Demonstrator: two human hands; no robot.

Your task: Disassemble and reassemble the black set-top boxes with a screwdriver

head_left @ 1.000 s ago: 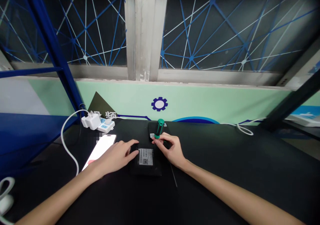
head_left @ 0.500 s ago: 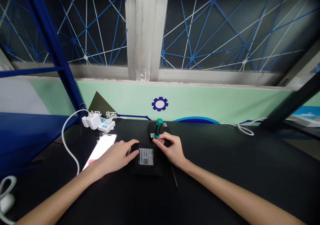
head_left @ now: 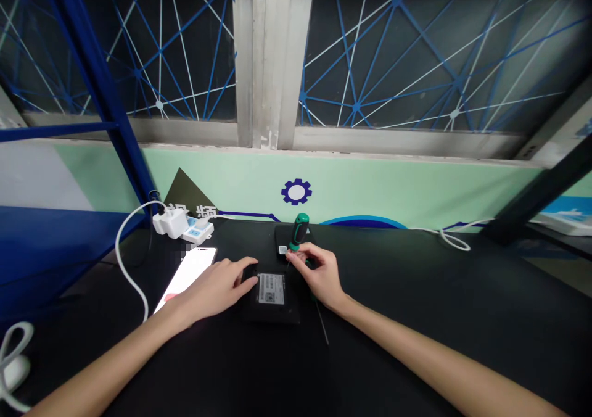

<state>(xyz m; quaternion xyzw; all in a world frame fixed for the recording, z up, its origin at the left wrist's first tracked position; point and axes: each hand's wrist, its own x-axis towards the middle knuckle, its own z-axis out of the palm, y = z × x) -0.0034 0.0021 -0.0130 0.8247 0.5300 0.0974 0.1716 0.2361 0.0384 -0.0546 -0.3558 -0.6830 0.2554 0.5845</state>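
Note:
My right hand (head_left: 319,273) is closed on a screwdriver (head_left: 300,231) with a green and black handle, pinching it just below the handle. Its handle leans to the right, and its thin shaft points down by the far right corner of a flat black device (head_left: 272,314). The tip is too small to make out. My left hand (head_left: 226,284) holds that device at its far left corner, with thumb and index finger against it. A white printed label (head_left: 271,289) faces up on the device. A thin metal shaft (head_left: 322,324) lies beside it, partly hidden under my right hand.
Behind the screwdriver lies another black device (head_left: 280,238). A phone with a bright screen (head_left: 187,275) lies beside my left forearm. A power strip (head_left: 197,231) with a white adapter (head_left: 171,222) and a white cable (head_left: 121,250) is at the back left. Another cable (head_left: 456,241) lies back right.
The screwdriver's handle has tipped to the right and risen slightly; it stood more upright before. My left hand and the labelled device have stayed in place.

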